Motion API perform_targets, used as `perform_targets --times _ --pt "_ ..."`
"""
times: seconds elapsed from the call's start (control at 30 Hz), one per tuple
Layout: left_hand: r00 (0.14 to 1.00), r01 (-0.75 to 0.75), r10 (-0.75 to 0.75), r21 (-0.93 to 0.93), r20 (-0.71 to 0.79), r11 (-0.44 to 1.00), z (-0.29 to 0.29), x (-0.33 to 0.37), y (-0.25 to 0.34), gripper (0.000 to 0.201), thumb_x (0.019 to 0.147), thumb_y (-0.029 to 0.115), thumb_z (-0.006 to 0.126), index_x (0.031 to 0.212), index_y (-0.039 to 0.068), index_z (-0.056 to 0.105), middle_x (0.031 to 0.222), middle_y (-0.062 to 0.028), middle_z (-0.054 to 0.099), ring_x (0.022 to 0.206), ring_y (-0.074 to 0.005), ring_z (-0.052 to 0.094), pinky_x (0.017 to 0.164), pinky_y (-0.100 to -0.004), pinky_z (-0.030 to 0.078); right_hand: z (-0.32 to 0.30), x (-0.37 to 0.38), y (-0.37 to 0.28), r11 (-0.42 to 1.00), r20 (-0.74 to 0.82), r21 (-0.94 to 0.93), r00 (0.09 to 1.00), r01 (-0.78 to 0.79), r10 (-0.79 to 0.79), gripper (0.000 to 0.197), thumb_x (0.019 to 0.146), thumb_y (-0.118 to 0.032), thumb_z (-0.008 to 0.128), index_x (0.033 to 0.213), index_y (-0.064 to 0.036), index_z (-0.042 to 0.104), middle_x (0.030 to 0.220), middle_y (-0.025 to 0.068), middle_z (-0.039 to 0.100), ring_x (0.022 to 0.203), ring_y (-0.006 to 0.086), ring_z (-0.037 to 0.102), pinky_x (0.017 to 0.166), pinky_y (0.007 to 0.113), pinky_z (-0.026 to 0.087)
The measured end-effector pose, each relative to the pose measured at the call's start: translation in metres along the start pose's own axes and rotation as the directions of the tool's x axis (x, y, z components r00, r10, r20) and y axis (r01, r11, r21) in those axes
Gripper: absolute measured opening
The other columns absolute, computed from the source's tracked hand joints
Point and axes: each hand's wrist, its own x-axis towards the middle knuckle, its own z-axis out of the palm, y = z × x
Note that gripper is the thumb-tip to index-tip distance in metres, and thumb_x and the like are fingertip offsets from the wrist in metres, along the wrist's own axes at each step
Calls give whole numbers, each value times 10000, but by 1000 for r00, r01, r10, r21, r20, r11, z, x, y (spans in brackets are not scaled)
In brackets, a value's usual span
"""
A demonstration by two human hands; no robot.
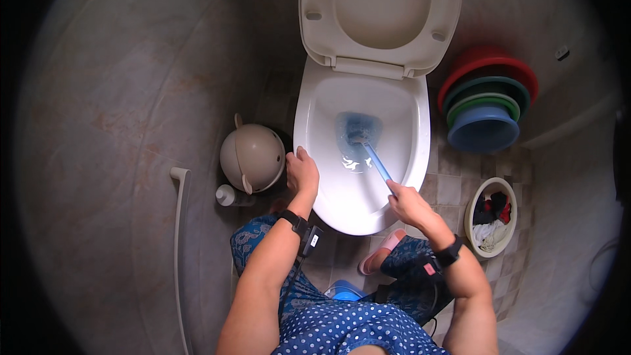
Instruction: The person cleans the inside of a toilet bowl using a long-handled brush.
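A white toilet bowl (305, 112) stands in front of me, its lid and seat (319, 39) raised. Gripped in my right hand (409, 205) is the blue handle of a toilet brush (377, 160), reaching down into the bowl from the right. The brush head dips into blue water (358, 125) at the bottom and is partly hidden by it. On the bowl's left rim, my left hand (302, 172) is open, with its fingers a little bent and nothing in them.
Left of the bowl are a round beige bin (248, 158) and a white bottle (227, 195). Several stacked basins (483, 130) lean at the right wall. Nearer on that side stands a cream basket (470, 223) of cloths. A pale rail (179, 223) runs along the left.
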Motion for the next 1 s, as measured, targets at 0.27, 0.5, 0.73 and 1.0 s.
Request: perform_targets --times 0.27,0.5,0.73,1.0 --pt "999 -3 4 31 -53 1000 -11 1 0 539 943 486 339 1185 40 523 1166 -207 610 1112 -407 544 940 -503 389 -68 -65 -22 998 232 26 970 64 -68 356 914 -136 555 1265 -76 579 744 222 617 628 286 613 636 384 486" --pt "1000 -17 17 67 0 998 -6 -3 4 516 958 449 347 1197 20 505 1195 -191 592 1098 -381 561 900 -488 432 22 3 -18 873 68 -408 963 266 -261 516 852 -60 517 1360 -113 444 831 175 622 737 347 648 671 435 524" --pt "1000 -10 10 66 -10 998 -10 -2 4 533 957 453 337 1217 16 497 1222 -197 577 1106 -386 557 909 -488 430 -42 20 -4 788 -103 -594 955 165 -278 453 869 -68 484 1304 -189 508 791 111 637 697 293 652 594 412 524" --pt "999 -25 26 70 -23 997 -7 0 2 538 957 461 331 1216 20 499 1224 -192 576 1114 -382 554 908 -493 426 -75 81 -54 710 -56 -671 939 216 -339 335 936 -143 475 1245 -171 601 777 153 634 706 329 642 609 425 505"
